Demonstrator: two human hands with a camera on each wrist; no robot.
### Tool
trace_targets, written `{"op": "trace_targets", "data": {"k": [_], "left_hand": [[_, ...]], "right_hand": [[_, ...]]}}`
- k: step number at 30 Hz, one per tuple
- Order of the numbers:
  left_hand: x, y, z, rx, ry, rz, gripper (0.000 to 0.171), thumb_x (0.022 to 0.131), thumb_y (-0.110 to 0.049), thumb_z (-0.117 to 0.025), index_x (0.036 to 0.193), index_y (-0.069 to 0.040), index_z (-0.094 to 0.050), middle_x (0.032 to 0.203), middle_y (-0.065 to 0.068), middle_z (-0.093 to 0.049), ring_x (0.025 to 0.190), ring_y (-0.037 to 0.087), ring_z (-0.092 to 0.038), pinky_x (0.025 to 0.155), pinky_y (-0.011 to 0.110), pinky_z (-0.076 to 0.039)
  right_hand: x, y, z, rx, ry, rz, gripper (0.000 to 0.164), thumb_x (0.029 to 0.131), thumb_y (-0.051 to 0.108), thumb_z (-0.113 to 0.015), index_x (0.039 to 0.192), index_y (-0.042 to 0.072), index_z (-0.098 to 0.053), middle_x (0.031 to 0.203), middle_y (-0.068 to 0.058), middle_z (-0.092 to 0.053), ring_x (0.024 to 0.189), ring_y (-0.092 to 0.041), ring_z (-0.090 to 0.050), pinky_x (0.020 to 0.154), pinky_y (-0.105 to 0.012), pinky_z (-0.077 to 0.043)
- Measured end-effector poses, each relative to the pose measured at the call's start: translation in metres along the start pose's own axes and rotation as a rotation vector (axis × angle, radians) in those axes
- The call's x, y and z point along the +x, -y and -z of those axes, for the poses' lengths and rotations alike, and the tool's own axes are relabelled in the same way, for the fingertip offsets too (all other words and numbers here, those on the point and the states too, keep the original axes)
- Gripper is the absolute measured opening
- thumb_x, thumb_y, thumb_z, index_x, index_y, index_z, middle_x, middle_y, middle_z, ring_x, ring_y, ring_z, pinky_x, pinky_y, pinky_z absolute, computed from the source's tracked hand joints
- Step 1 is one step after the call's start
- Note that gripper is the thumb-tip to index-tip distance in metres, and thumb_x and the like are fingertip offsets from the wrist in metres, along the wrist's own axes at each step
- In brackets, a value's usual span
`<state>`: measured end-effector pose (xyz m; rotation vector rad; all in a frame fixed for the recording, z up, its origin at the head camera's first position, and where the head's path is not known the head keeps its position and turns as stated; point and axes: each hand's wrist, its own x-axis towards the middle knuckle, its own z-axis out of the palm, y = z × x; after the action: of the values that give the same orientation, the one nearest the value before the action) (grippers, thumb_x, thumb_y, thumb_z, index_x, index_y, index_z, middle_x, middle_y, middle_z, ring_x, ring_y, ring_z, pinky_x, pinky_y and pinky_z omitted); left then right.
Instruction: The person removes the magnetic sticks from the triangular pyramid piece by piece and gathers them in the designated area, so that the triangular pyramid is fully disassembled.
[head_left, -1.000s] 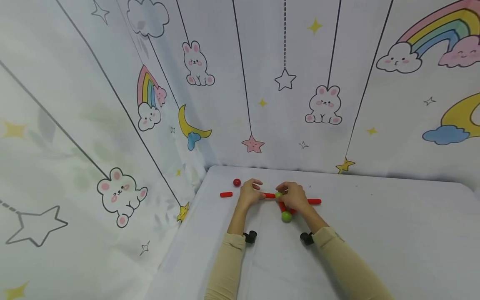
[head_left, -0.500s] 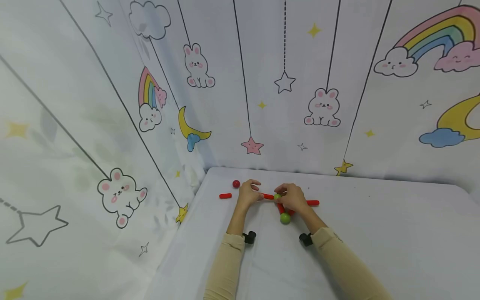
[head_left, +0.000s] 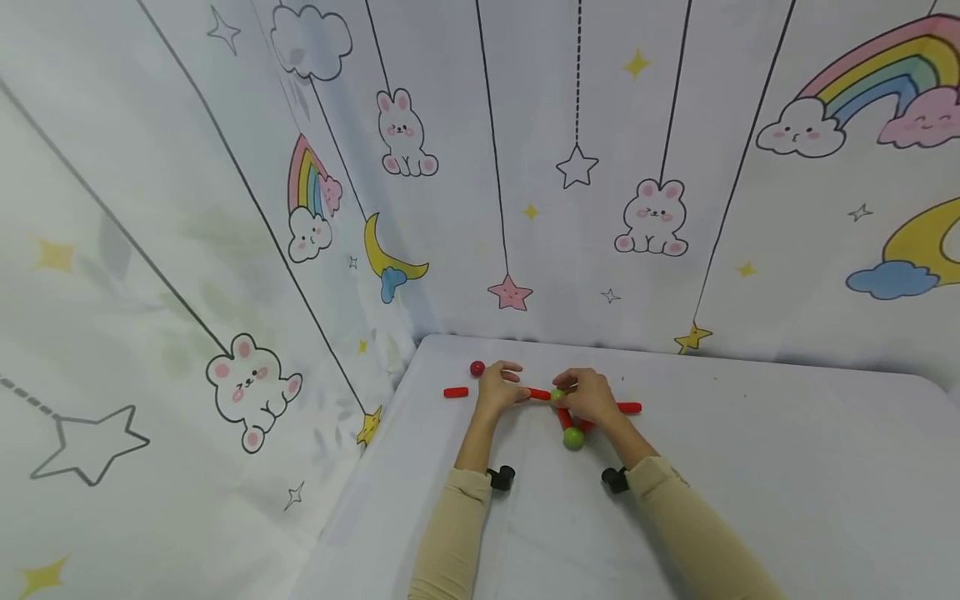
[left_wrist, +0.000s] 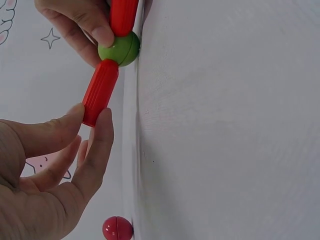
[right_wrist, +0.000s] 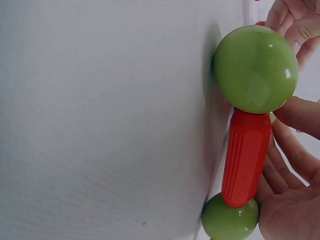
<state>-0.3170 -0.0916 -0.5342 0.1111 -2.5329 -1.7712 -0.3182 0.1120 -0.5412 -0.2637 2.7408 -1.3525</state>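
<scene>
My left hand pinches the end of a ribbed red rod between thumb and fingertips. The rod's other end meets a green ball, which my right hand pinches. Another red rod leads from that same ball. In the head view, a red rod runs from the pinched ball to a nearer green ball. The right wrist view shows a large green ball up close, joined by a red rod to a further green ball. My right palm hides part of this joined piece.
Left of my left hand, a loose red rod and a red ball lie on the white table. Another red rod sticks out right of my right hand. A patterned curtain hangs behind the table.
</scene>
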Motion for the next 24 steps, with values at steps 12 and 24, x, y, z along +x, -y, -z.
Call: {"op": "trace_targets", "data": {"k": [12, 24], "left_hand": [[-0.002, 0.008, 0.022, -0.150, -0.042, 0.013, 0.047, 0.081, 0.016, -0.079, 0.125, 0.004, -0.067, 0.118, 0.028, -0.064, 0.081, 0.025, -0.071, 0.074, 0.033, -0.063], [-0.008, 0.016, 0.050, -0.171, 0.061, 0.007, 0.044, 0.084, 0.005, -0.081, 0.126, -0.001, -0.068, 0.127, 0.030, -0.063, 0.090, 0.024, -0.069, 0.081, 0.030, -0.061]], "right_hand": [[-0.002, -0.015, 0.012, 0.014, -0.034, -0.044, 0.048, 0.084, 0.010, -0.086, 0.128, 0.002, -0.069, 0.115, -0.013, -0.075, 0.104, -0.029, -0.072, 0.081, -0.038, -0.059], [0.003, -0.019, 0.015, 0.159, -0.032, -0.018, 0.055, 0.082, 0.002, -0.086, 0.133, 0.002, -0.067, 0.130, -0.020, -0.069, 0.114, -0.034, -0.071, 0.087, -0.038, -0.061]]}}
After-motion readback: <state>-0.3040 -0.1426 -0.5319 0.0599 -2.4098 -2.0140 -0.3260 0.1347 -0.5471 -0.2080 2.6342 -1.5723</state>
